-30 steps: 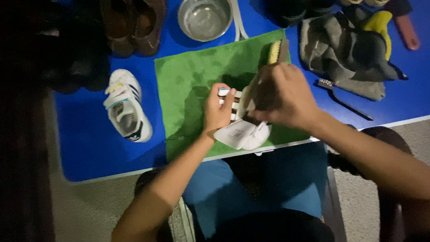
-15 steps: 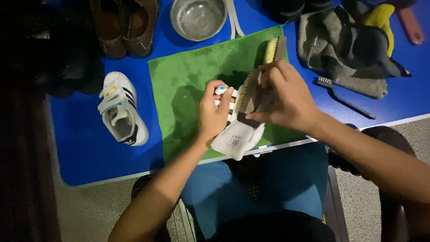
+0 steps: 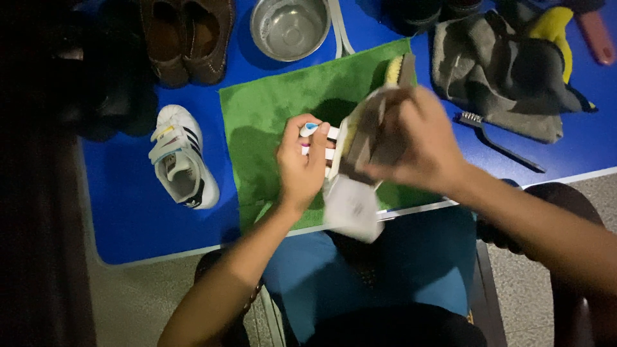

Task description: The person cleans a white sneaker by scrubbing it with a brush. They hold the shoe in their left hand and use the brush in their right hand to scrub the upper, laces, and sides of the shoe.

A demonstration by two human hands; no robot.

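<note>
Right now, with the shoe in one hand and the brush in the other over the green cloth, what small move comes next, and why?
Probably another short brush stroke along the side. The left hand grips the white shoe over the green cloth, and the right hand presses the brush against its side. The brush is motion-blurred, so how clean the side is cannot be told.

A steel bowl [image 3: 289, 27] sits at the table's [image 3: 122, 218] far edge. Brown shoes [image 3: 187, 40] lie near the far-left corner. A grey cloth [image 3: 498, 77] lies toward the right edge.
</note>
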